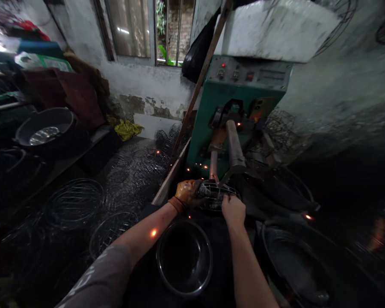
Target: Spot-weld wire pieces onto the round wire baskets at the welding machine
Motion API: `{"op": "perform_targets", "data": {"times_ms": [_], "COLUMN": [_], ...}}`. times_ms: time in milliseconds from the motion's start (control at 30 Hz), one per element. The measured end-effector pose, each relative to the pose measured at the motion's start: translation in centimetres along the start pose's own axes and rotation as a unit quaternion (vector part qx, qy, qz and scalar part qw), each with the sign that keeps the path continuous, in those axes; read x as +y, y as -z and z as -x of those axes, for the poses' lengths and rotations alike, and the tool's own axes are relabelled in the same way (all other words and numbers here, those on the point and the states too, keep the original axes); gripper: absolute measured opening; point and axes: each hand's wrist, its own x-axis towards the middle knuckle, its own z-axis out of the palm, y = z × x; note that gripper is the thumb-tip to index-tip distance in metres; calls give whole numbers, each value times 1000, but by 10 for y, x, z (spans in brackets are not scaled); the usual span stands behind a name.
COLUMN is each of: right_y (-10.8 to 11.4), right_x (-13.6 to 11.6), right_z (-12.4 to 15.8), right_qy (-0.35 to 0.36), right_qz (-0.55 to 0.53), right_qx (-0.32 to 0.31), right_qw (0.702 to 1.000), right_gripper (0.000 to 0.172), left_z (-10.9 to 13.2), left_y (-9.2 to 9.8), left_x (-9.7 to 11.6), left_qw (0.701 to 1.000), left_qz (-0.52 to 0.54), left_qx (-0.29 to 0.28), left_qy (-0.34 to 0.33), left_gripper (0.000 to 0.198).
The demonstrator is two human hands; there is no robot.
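A round wire basket [215,192] is at the tips of the spot welder's arms [235,145], with bright sparks flying around it. My left hand [186,191], in an orange-brown stained glove, grips the basket's left side; its fingertips are partly hidden in shadow. On the right, my bare right hand [233,207] pinches the near right part of the wire. The green welding machine [199,128] stands just beyond, a red light lit on its panel. Below my hands, close to my body, is a round metal bowl [184,259] with a shiny rim.
Piles of wire racks [75,199] cover the floor at left. Dark tubs [45,128] stand on a ledge at far left, and another round container [295,261] is at lower right. A wooden post [200,77] leans by the machine. A white box [276,32] rests on top.
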Motion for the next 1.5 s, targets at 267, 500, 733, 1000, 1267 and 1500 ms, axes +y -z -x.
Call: {"op": "perform_targets", "data": {"times_ms": [267,500,733,1000,1267,1500], "right_y": [4,4,2,5,-11,-24], "right_x": [0,-1,1,0,27,42], "right_z": [0,-6,-9,-8,-23,-36], "right_qy": [5,3,-3,10,7,-16], "right_qz": [5,10,21,6,-19,-109], "right_qx": [-19,-22,-21,-23,12,35], "right_qw": [1000,1000,1000,1000,1000,993], "right_gripper": [40,40,39,41,40,39], "left_z": [-3,-7,-8,9,7,2], "left_y": [6,-5,-3,-18,-23,-9], "left_x": [1,-2,-1,-10,-17,-5], "left_qw": [999,998,998,999,999,1000], "left_qz": [-31,-44,-54,22,7,3], "left_qx": [-20,-32,-33,29,26,-1], "left_qy": [-7,9,2,6,-23,-9], "left_gripper": [74,79,80,92,89,90]}}
